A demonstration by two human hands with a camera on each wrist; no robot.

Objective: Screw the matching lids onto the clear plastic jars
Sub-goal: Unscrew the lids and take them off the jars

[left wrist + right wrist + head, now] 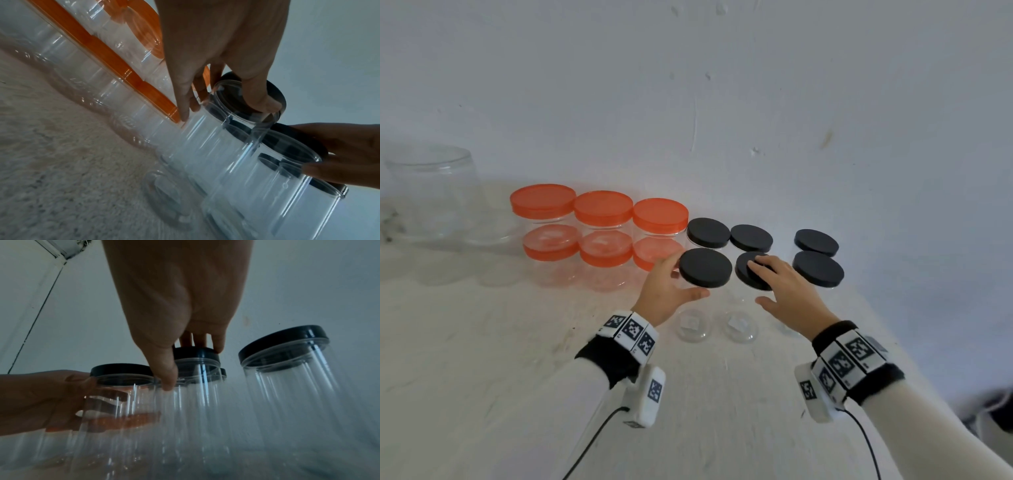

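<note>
A: From the head view?
B: A pale rough table (482, 377) against a white wall (756, 85). The left hand (666, 291) wraps a black-lidded jar (705, 272); the right hand (787, 293) lies spread, fingers on the next black lid (744, 270).

A: Left wrist?
B: Thumb (261, 97) and fingers curl round that jar under its lid.

A: Right wrist?
B: Fingertips (219, 344) on the lid, thumb (167, 376) against the clear wall.

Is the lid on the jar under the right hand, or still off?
On. The black lid caps its jar, right hand fingers resting on top; tightness cannot be told.
</note>
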